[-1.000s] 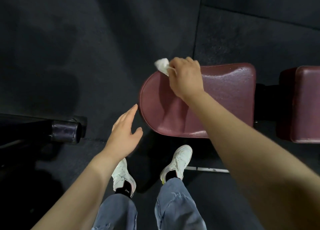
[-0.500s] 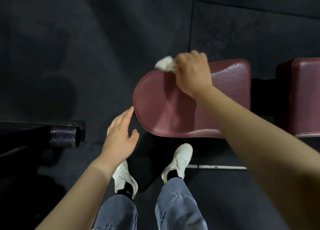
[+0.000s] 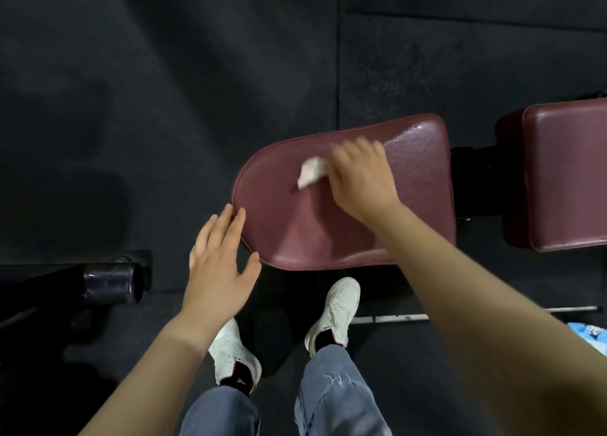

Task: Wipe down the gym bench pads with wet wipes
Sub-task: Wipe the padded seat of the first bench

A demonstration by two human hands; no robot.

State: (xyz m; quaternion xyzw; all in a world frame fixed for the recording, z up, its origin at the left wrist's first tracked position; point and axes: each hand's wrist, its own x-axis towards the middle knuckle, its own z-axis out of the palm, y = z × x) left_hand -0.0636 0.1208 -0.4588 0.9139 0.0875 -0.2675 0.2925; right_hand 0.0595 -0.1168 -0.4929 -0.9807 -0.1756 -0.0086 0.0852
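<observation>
A maroon seat pad with a rounded left end lies in the middle of the view, shiny and wet near its far right corner. My right hand presses a crumpled white wet wipe onto the pad's upper middle; the hand is blurred from motion. My left hand is flat with fingers spread, its fingertips touching the pad's rounded left edge. A second maroon pad sits to the right across a dark gap.
Black rubber floor surrounds the bench. A dark metal tube end juts in from the left. My white shoes stand under the pad's near edge. A blue-and-white packet shows at the right edge.
My right hand has carried the wipe from the pad's far edge down onto its middle. My left hand has moved up to touch the pad's left rim.
</observation>
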